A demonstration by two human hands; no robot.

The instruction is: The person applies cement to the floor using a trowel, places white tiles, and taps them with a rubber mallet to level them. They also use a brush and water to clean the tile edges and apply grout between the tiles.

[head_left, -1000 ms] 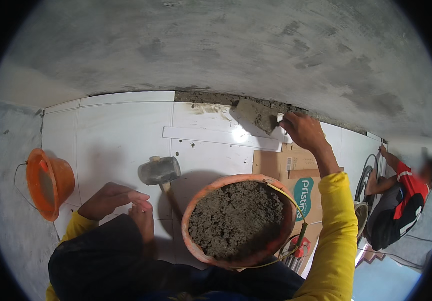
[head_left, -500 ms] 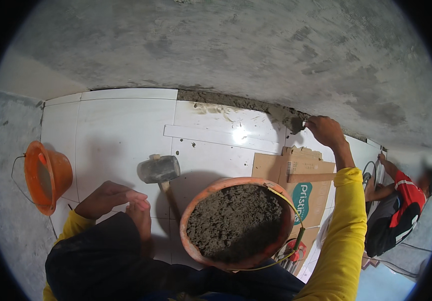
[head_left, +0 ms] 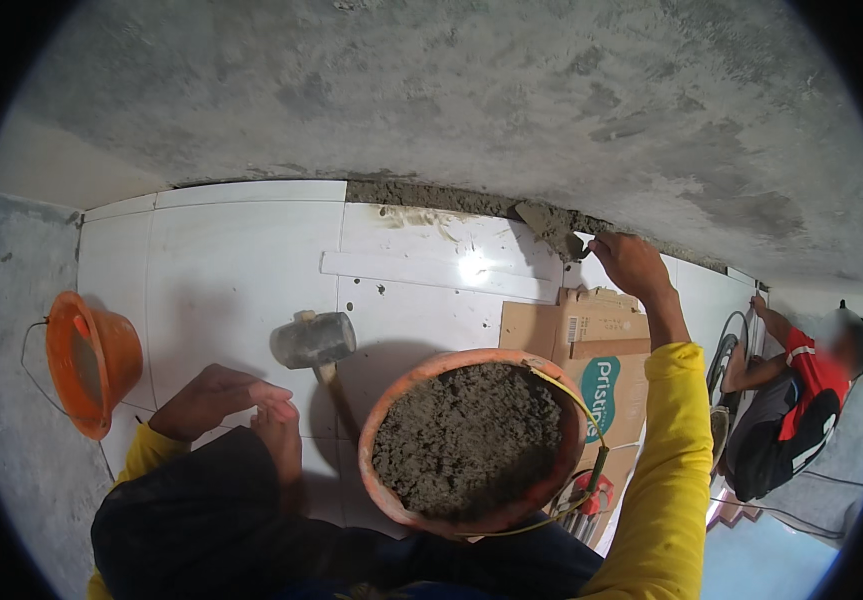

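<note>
Across the upper half of the view, from 9 to 3 o'clock, runs a rough grey cement wall [head_left: 431, 90]. Below it lies a floor of large white tiles [head_left: 241, 260], reaching from 9 o'clock to the centre. A band of wet mortar [head_left: 431, 195] fills the joint between wall and tiles at 12 o'clock.

At 6 o'clock, an orange basin [head_left: 391, 480] sits close to the person's body, filled with grey mortar mix [head_left: 466, 440]. A yellow cord [head_left: 576, 400] crosses its right rim. At 3 o'clock from the basin, flattened cardboard [head_left: 571, 325] lies on the tiles. At 9 o'clock, a second, smaller orange bucket [head_left: 96, 365] lies tipped on its side, well apart from the basin.

At 4 o'clock, near the rim of the view, a second person in a red and black top [head_left: 801, 400] crouches, one arm extended to the wall.

Just left of centre, a rubber mallet [head_left: 313, 340] rests on the tiles, touching neither hand.

The right hand [head_left: 631, 265], on a yellow-sleeved arm, reaches to 1 o'clock and is clenched around the handle of a trowel [head_left: 551, 228]. The trowel blade carries mortar and touches the mortar band at the foot of the wall.

The left hand [head_left: 216, 400], at 8 o'clock, rests on the person's dark-clad knee [head_left: 201, 510], fingers relaxed and grasping nothing.
</note>
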